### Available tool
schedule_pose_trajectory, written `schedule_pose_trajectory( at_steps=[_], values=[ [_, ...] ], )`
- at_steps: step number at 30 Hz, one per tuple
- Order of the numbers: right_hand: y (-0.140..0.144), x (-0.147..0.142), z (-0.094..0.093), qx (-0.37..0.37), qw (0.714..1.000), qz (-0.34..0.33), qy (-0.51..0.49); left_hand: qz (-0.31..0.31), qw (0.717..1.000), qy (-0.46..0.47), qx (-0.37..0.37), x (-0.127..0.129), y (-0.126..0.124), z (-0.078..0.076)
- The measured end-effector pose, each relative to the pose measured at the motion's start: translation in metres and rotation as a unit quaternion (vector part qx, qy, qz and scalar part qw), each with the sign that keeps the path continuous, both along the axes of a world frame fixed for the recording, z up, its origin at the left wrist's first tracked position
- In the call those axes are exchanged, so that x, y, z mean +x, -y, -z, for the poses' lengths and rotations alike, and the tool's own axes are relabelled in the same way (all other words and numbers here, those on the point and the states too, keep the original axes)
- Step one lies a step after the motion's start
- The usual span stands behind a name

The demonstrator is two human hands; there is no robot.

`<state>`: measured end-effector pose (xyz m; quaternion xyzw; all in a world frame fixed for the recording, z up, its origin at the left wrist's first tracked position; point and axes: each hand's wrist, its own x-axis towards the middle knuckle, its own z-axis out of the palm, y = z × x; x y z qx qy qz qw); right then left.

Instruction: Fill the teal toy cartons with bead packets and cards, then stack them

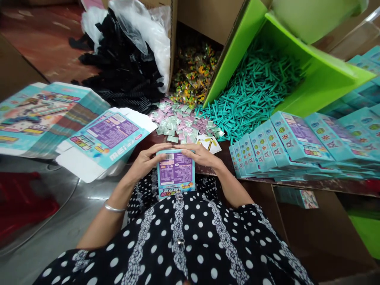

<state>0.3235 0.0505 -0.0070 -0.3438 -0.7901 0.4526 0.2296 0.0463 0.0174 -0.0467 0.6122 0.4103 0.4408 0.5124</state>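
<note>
Against my lap stands a small teal and purple box, its printed panel with a barcode facing me. My left hand grips its upper left side, thumb on the front. On the upper right, my right hand holds the same box, thumb near the top edge. The fingers of both hands meet over its top end, so that end is hidden. Just beyond my hands lie small pink and green packets and a white card with a pickaxe picture.
Unfolded flat cartons and a stack of them lie left. Teal sticks spill from a green bin. Colourful packets and black pieces lie behind. Rows of filled-out boxes stand right; a red stool is lower left.
</note>
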Motion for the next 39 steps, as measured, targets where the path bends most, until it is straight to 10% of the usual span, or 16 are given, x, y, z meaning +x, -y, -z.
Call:
schedule_pose_trajectory(
  at_steps=[6, 14, 18, 22, 27, 30, 33, 39],
  values=[
    [0.023, 0.001, 0.017, 0.043, 0.996, 0.070, -0.027, 0.013, 0.999, -0.003, 0.039, -0.007, 0.007, 0.003],
    [0.046, 0.006, 0.048, -0.123, 0.947, 0.213, -0.206, -0.358, 0.920, 0.160, 0.017, -0.017, 0.008, -0.009],
    [0.041, 0.019, 0.039, -0.127, 0.887, 0.347, -0.278, -0.247, 0.967, 0.008, 0.065, -0.020, 0.019, -0.017],
    [0.049, 0.018, 0.034, -0.162, 0.891, 0.337, -0.259, -0.151, 0.947, -0.191, 0.210, -0.019, 0.032, -0.034],
    [0.064, 0.012, 0.037, -0.213, 0.937, 0.186, -0.203, 0.108, 0.961, -0.252, 0.041, -0.014, 0.030, -0.039],
    [0.051, 0.033, 0.031, -0.072, 0.959, 0.262, -0.079, 0.093, 0.960, -0.261, -0.035, -0.018, 0.022, -0.027],
    [0.032, 0.058, 0.025, 0.119, 0.912, 0.364, 0.150, 0.073, 0.960, -0.258, -0.074, -0.024, 0.015, -0.011],
    [0.019, 0.077, 0.029, 0.156, 0.894, 0.246, 0.340, 0.083, 0.965, -0.213, -0.133, -0.032, 0.011, 0.006]
  ],
)
